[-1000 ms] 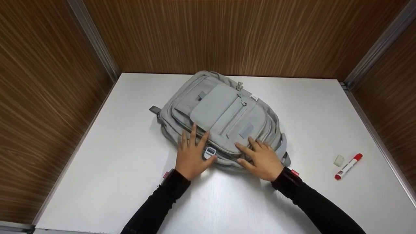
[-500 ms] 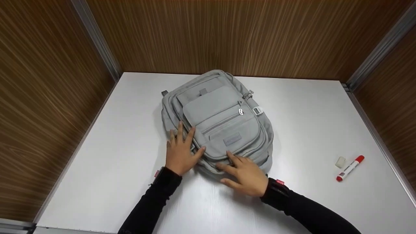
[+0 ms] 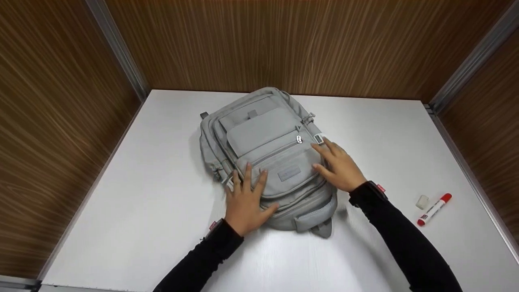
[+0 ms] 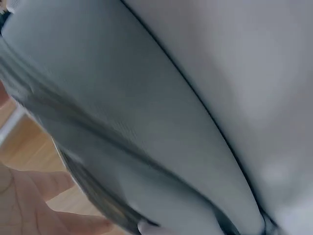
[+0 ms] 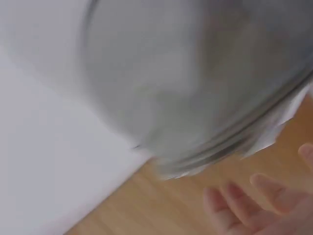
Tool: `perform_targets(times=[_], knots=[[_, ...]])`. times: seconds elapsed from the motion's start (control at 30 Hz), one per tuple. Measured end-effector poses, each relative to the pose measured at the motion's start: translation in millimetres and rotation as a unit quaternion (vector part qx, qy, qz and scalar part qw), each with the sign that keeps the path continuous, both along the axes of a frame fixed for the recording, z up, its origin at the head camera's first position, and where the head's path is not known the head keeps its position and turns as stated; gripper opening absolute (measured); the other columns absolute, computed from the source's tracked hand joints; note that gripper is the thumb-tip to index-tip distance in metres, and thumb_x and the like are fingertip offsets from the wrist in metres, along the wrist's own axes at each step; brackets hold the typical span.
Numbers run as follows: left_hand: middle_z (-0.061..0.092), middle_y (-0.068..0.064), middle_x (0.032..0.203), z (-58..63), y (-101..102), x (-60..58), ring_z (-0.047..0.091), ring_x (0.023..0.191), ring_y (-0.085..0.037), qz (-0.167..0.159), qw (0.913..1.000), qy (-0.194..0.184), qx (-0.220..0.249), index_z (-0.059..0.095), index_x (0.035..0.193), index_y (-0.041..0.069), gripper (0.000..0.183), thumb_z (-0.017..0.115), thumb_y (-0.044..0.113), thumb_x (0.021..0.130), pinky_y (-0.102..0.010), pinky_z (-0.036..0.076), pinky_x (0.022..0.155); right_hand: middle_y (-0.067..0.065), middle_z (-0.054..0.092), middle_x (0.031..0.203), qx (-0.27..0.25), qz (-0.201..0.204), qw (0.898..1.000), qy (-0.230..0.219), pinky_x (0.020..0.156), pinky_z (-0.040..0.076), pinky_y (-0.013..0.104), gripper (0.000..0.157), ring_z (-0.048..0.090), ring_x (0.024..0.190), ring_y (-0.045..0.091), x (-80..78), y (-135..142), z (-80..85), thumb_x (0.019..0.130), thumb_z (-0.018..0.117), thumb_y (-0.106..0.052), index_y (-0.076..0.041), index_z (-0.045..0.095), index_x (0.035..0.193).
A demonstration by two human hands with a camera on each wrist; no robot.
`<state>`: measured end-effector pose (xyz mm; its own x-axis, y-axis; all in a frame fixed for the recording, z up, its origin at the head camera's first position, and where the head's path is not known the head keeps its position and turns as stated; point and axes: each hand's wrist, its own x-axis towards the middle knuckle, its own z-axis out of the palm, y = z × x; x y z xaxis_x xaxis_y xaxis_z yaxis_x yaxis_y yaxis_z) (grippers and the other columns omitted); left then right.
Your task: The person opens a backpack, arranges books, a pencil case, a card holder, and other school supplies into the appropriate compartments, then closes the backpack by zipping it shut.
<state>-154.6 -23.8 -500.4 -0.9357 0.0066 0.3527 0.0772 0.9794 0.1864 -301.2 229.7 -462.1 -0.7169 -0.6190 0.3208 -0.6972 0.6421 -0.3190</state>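
Observation:
A grey backpack point(image 3: 263, 136) lies front side up on the white table, turned at an angle, with its pockets and zips on top. My left hand point(image 3: 245, 209) is at its lower left edge, fingers spread and fairly straight over the side. By the right edge, close to a white buckle point(image 3: 318, 139), is my right hand point(image 3: 342, 168), its fingers extended towards the bag. Whether they touch the fabric I cannot tell. Grey cloth fills much of the left wrist view, with part of my left hand point(image 4: 34, 205) low in the corner. The right wrist view is blurred.
A red-capped white marker point(image 3: 434, 209) lies at the right of the table, with a small pale block point(image 3: 422, 201) beside it. Brown wood-grain panels point(image 3: 284, 44) enclose the table point(image 3: 134, 219) at the back and sides.
The backpack has turned clockwise, and its lower strap now shows. My right hand has moved from the bottom edge up to the right side. My left hand has shifted slightly.

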Motion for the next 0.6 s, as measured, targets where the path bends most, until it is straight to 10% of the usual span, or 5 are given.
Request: perform_targets(times=[0.2, 0.6], knots=[[-0.003, -0.014, 0.147, -3.6, 1.0, -1.9, 0.008, 0.125, -0.050, -0.010, 0.9997, -0.018, -0.014, 0.014, 0.142, 0.031, 0.090, 0.043, 0.075, 0.069, -0.067, 0.025, 0.086, 0.014, 0.022, 0.143, 0.042, -0.007, 0.996, -0.079, 0.096, 0.026, 0.053, 0.061, 0.023, 0.127, 0.036, -10.5, 3.6, -12.7, 0.086, 0.043, -0.054, -0.035, 0.021, 0.140], [-0.011, -0.011, 0.147, -2.4, -32.0, -10.1, 0.001, 0.125, -0.051, -0.107, 0.9931, -0.048, 0.006, 0.012, 0.143, 0.029, 0.093, 0.052, 0.069, 0.069, -0.068, 0.018, 0.089, 0.018, 0.038, 0.134, 0.067, -0.054, 0.995, -0.054, 0.080, 0.040, 0.054, 0.068, 0.049, 0.105, 0.041, 19.6, -3.1, -16.6, 0.085, 0.038, -0.060, -0.032, 0.015, 0.142]])
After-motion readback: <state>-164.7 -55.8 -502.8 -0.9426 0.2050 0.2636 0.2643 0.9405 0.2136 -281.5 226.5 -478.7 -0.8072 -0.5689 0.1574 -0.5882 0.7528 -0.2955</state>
